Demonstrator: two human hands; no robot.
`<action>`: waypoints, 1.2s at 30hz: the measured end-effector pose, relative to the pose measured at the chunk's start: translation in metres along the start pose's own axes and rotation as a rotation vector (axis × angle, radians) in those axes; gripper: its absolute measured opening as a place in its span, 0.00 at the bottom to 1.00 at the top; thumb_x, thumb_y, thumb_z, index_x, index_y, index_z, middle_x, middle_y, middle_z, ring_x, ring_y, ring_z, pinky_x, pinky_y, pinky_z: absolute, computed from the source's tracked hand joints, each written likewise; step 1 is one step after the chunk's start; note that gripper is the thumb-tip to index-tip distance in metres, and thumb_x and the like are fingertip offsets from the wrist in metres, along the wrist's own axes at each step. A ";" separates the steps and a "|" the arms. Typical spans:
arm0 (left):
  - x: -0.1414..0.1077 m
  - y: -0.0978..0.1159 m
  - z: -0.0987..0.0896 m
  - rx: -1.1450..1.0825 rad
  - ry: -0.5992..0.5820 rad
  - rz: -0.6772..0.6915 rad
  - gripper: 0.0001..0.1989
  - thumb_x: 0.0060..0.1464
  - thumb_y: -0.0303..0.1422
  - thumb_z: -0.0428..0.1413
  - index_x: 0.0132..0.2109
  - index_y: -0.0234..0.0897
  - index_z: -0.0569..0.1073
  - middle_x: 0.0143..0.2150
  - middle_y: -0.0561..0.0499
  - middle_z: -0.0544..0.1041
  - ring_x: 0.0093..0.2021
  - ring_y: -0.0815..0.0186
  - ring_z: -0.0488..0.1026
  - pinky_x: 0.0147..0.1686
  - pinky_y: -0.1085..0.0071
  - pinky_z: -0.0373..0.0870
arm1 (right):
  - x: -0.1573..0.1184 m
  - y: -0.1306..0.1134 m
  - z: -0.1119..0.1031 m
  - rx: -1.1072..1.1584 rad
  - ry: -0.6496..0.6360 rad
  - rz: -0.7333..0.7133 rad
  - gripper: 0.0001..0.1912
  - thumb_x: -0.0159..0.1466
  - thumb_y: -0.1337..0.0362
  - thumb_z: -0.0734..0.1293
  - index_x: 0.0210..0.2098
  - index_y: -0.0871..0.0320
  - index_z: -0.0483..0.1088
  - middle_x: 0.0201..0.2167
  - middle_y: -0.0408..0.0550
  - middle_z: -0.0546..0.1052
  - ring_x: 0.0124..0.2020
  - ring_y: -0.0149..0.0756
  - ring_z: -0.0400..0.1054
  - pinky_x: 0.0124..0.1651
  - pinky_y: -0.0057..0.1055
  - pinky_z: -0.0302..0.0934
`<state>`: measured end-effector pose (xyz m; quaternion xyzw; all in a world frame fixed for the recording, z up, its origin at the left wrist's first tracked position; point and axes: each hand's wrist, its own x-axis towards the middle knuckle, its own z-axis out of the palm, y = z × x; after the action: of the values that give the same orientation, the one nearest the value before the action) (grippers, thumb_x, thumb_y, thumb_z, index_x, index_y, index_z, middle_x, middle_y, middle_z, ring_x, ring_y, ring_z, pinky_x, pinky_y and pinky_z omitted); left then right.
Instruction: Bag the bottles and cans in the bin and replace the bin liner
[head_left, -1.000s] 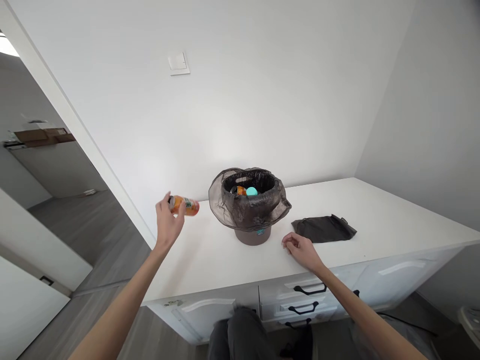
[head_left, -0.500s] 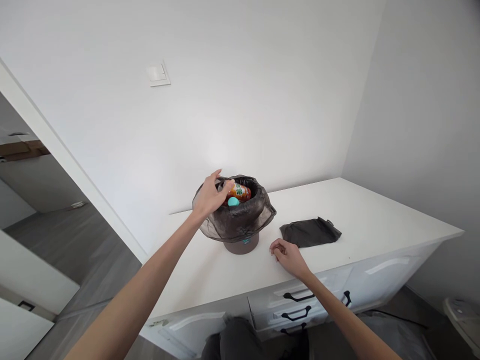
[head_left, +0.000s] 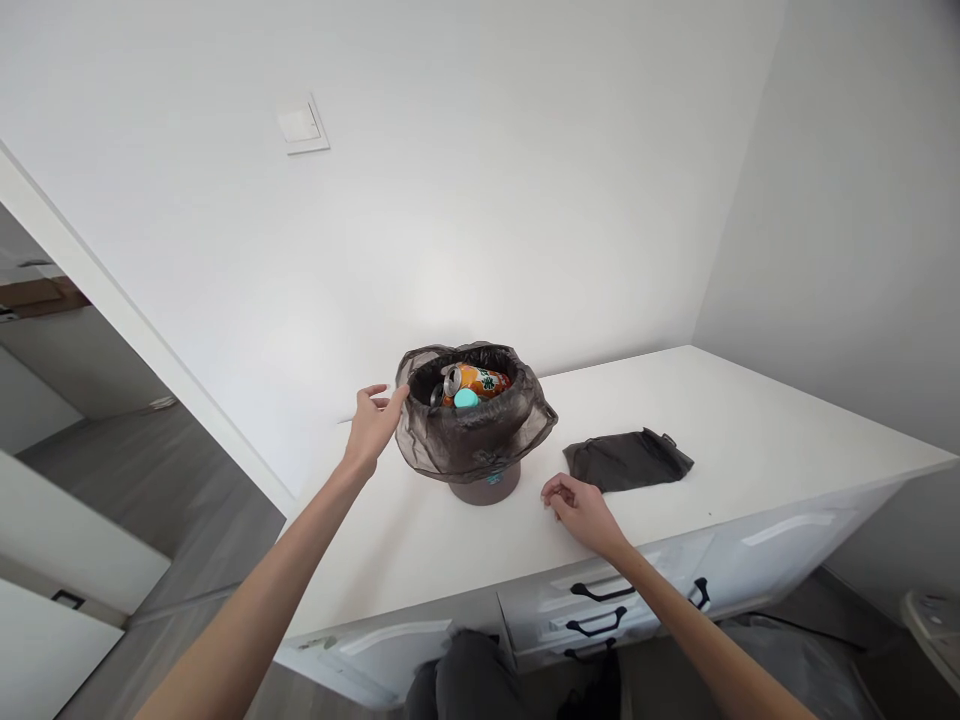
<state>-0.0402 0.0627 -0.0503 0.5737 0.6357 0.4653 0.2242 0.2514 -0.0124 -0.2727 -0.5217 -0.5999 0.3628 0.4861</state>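
Observation:
A small dark trash bin [head_left: 484, 490] stands on the white countertop, lined with a translucent black garbage bag [head_left: 472, 440] folded over its rim. Inside lie an orange soda can [head_left: 484, 380] on its side, a turquoise cap [head_left: 466, 398] and part of another can. My left hand [head_left: 375, 428] is at the bag's left edge, fingers apart and holding nothing; its thumb tip overlaps the bag, and I cannot tell whether they touch. My right hand [head_left: 583, 512] rests on the counter right of the bin, fingers curled in with nothing seen in them. A flat folded black bag [head_left: 630, 462] lies just beyond it.
The white cabinet [head_left: 420, 655] beneath the countertop has drawers with black handles [head_left: 598, 622]. A white wall with a light switch [head_left: 304, 127] rises behind. To the left is a doorway, and at the lower right lies clear plastic [head_left: 787, 660].
My left hand has let go of the orange can and drawn back left out of the bin. The can now lies among the other contents. My right hand stays in place.

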 end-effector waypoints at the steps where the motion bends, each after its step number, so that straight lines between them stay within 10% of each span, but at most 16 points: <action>1: -0.001 0.003 -0.001 -0.009 -0.051 -0.037 0.34 0.55 0.53 0.61 0.60 0.38 0.64 0.46 0.44 0.79 0.48 0.54 0.78 0.50 0.57 0.71 | 0.000 0.000 0.000 -0.002 0.001 0.003 0.10 0.58 0.63 0.60 0.34 0.54 0.72 0.29 0.43 0.78 0.26 0.35 0.70 0.36 0.32 0.61; 12: -0.016 0.035 -0.010 0.018 -0.170 -0.008 0.31 0.50 0.40 0.61 0.59 0.35 0.65 0.26 0.55 0.77 0.32 0.59 0.76 0.37 0.65 0.68 | -0.002 -0.003 0.001 0.018 0.014 0.012 0.10 0.58 0.62 0.60 0.33 0.53 0.73 0.29 0.43 0.79 0.25 0.36 0.69 0.36 0.33 0.62; 20: -0.041 0.046 -0.038 0.115 -0.301 -0.102 0.52 0.49 0.39 0.64 0.73 0.28 0.48 0.26 0.52 0.81 0.27 0.56 0.78 0.36 0.62 0.73 | -0.001 -0.014 0.002 0.021 0.022 -0.016 0.09 0.60 0.61 0.62 0.36 0.54 0.73 0.34 0.47 0.80 0.27 0.36 0.73 0.37 0.33 0.65; 24: -0.052 0.041 -0.056 0.198 -0.336 -0.069 0.60 0.49 0.44 0.66 0.76 0.31 0.37 0.24 0.56 0.80 0.27 0.55 0.78 0.34 0.64 0.71 | 0.019 -0.053 -0.005 0.314 0.035 0.102 0.14 0.64 0.51 0.66 0.43 0.54 0.70 0.38 0.49 0.80 0.27 0.36 0.75 0.29 0.31 0.65; 29: -0.056 0.027 -0.073 0.211 -0.187 -0.105 0.37 0.46 0.53 0.68 0.58 0.38 0.71 0.25 0.53 0.75 0.24 0.60 0.69 0.25 0.67 0.61 | 0.045 -0.124 -0.032 0.693 -0.089 0.348 0.23 0.68 0.40 0.65 0.36 0.55 0.68 0.27 0.49 0.78 0.22 0.36 0.71 0.22 0.31 0.65; 36: -0.058 0.023 -0.075 -0.071 -0.410 -0.072 0.23 0.51 0.55 0.65 0.26 0.41 0.71 0.21 0.57 0.57 0.20 0.71 0.51 0.20 0.71 0.45 | 0.056 -0.206 -0.058 0.841 -0.146 0.423 0.07 0.68 0.61 0.72 0.43 0.58 0.76 0.37 0.49 0.84 0.34 0.38 0.79 0.37 0.32 0.76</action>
<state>-0.0758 -0.0189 -0.0097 0.6251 0.5799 0.3526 0.3855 0.2514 -0.0019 -0.0519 -0.3635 -0.3142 0.7010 0.5270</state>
